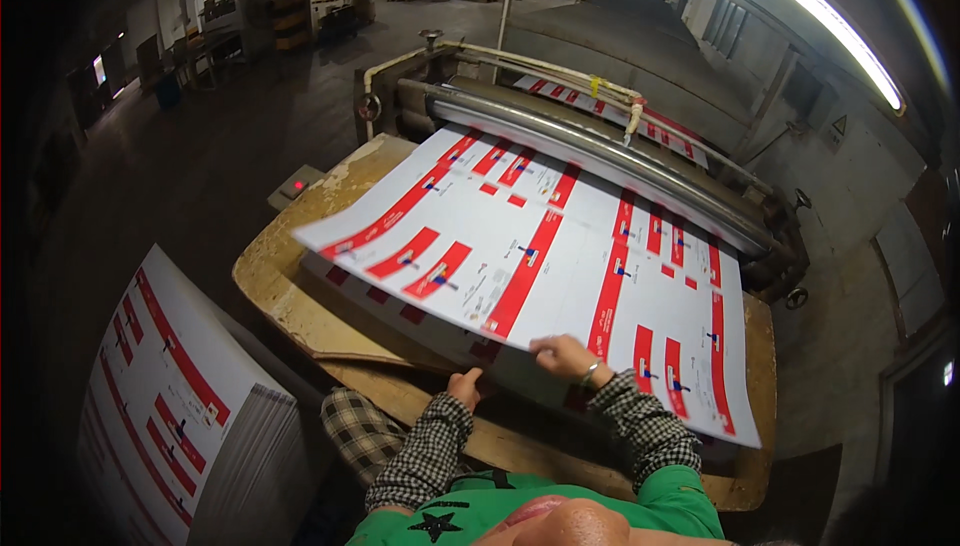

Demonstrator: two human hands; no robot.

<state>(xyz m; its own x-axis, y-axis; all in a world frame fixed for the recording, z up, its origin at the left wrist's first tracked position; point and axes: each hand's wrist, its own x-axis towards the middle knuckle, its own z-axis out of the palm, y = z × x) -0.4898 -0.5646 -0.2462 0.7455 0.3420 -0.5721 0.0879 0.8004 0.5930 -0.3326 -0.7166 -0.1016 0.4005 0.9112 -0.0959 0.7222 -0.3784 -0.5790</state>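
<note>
A large white printed sheet [575, 281] with red bars slopes over a worn wooden feed table [275, 261]. Its far end is at the metal roller [600, 161] of a machine, while its near edge is lifted and curved. My right hand [567, 358] pinches that near edge around the middle. Below and to the left, my left hand [464, 387] is closed beside the shaded edge of another printed sheet [375, 298] underneath. Whether its fingers grip that lower sheet is hard to make out.
On my left stands a thick stack of similar printed sheets [165, 416]. Another printed sheet [660, 136] shows beyond the roller. A pale pipe [540, 71] crosses above the machine, and handwheels [796, 298] stick out at its sides. A small box with a red light [298, 185] adjoins the table.
</note>
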